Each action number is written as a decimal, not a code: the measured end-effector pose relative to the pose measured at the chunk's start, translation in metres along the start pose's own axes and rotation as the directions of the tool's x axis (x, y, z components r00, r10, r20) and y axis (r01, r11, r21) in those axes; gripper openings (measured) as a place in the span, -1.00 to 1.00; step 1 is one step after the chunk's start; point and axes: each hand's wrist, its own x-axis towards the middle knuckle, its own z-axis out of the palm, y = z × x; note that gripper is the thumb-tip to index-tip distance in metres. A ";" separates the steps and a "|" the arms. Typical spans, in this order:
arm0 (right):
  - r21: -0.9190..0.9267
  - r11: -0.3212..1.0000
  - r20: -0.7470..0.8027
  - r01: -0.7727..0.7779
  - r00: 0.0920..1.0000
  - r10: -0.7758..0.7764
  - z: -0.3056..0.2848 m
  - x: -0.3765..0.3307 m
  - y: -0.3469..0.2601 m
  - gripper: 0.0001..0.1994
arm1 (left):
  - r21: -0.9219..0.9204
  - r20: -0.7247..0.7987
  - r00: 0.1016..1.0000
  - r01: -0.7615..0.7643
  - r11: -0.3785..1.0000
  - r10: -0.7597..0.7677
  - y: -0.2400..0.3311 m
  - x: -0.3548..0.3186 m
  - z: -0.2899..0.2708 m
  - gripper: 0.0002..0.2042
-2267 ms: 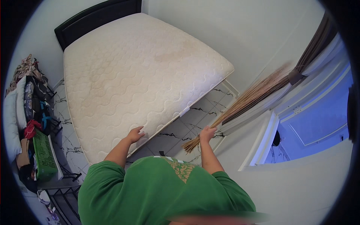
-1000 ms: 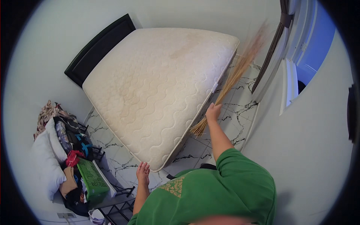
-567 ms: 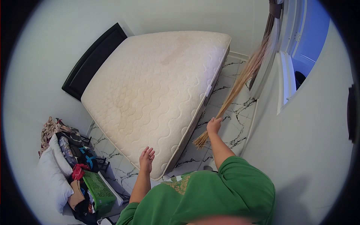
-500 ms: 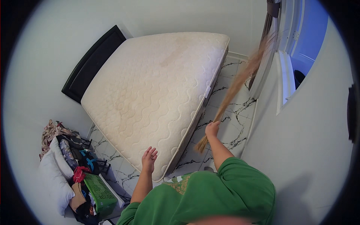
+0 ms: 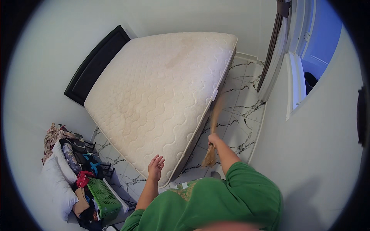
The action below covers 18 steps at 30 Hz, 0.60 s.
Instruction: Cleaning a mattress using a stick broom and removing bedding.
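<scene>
My right hand (image 5: 213, 139) is wrapped round a tan straw broom (image 5: 209, 158), a loose bundle of thin stalks with no separate handle. Its short, bunched end points back toward me, while the long bristles reach away along the mattress's right side and blur with motion. A cream quilted mattress (image 5: 148, 88) with brownish stains lies before me on a bed with a black headboard (image 5: 98, 63) at the far left. Over the mattress's near corner I hold my left hand (image 5: 155, 167) raised with fingers apart and nothing in it.
White marble-patterned floor tiles (image 5: 242, 109) run between the bed and the right wall. A tied-back curtain (image 5: 274, 48) hangs beside a window. At left stand a green plastic basket (image 5: 104, 197), white pillows (image 5: 56, 186) and a heap of clothes (image 5: 58, 134).
The broom has swung down and left, from in front of the curtain to beside the mattress. My right hand has moved slightly left and nearer; my left hand has barely shifted.
</scene>
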 end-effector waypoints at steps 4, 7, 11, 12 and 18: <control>0.155 0.987 0.328 0.042 0.940 -0.091 -0.023 -0.024 -0.029 -0.80 | 0.028 0.016 1.000 -0.005 1.000 0.004 -0.001 0.000 -0.011 -0.62; 0.204 0.913 -0.613 0.354 0.773 -0.163 -0.017 -0.119 -0.064 -0.79 | -0.021 -0.021 0.999 -0.030 0.999 0.030 -0.003 -0.001 -0.018 -0.62; -0.180 0.885 -0.853 0.429 0.381 -0.358 0.028 -0.089 -0.014 -0.79 | -0.047 0.013 1.000 -0.025 0.999 0.026 -0.005 -0.012 -0.020 -0.62; 0.030 0.950 -0.591 0.311 0.772 -0.234 0.039 -0.083 -0.002 -0.78 | -0.038 0.033 0.999 -0.010 0.999 0.011 -0.005 -0.017 -0.022 -0.62; 0.697 0.710 0.056 0.103 0.979 -0.197 0.036 -0.137 -0.014 -0.80 | -0.050 0.049 0.999 -0.012 0.999 0.014 -0.012 -0.031 -0.066 -0.61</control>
